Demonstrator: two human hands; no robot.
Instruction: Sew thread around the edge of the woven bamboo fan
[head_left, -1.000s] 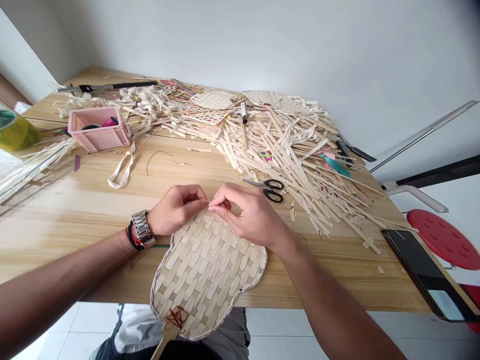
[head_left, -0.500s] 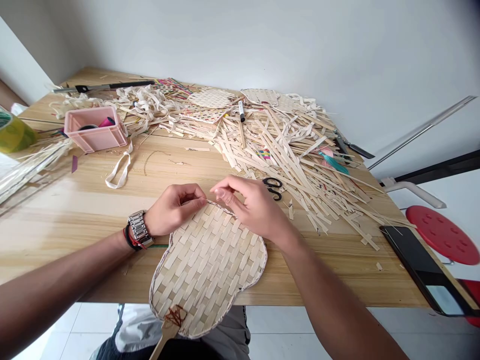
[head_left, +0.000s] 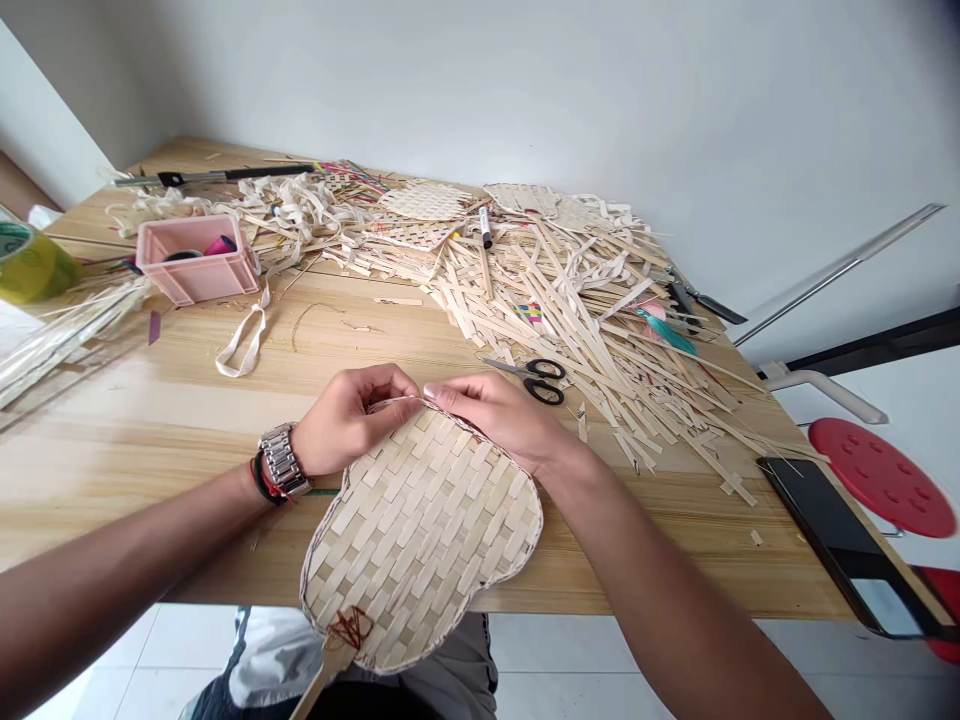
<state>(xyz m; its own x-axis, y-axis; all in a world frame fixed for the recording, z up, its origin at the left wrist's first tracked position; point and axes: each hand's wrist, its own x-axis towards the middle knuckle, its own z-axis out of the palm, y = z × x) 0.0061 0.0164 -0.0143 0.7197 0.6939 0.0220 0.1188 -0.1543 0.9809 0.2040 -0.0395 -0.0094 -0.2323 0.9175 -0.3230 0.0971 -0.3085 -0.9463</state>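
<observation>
A woven hand fan [head_left: 420, 540] of pale flat strips lies tilted over the table's front edge, its handle [head_left: 324, 672] pointing down toward my lap. Red-brown thread [head_left: 349, 628] binds the handle to the weave, and a twisted cord edging runs around the rim. My left hand [head_left: 352, 415], with a metal watch at the wrist, pinches the fan's top rim. Close beside it, my right hand [head_left: 499, 410] has its thumb and fingers closed on the same rim. Any thread between the fingertips is too fine to make out. Black-handled scissors [head_left: 541, 380] lie just beyond my right hand.
Loose pale strips [head_left: 555, 300] pile across the back and right of the table [head_left: 150, 440]. A pink basket [head_left: 196, 278] holds spools at the left, near a roll of tape [head_left: 34, 265]. A phone [head_left: 825, 540] rests at the right edge, by a red stool [head_left: 881, 475].
My right hand has come down onto the rim, its fingertips closing in beside my left hand's. More of the scissors now shows. The left hand keeps its pinch.
</observation>
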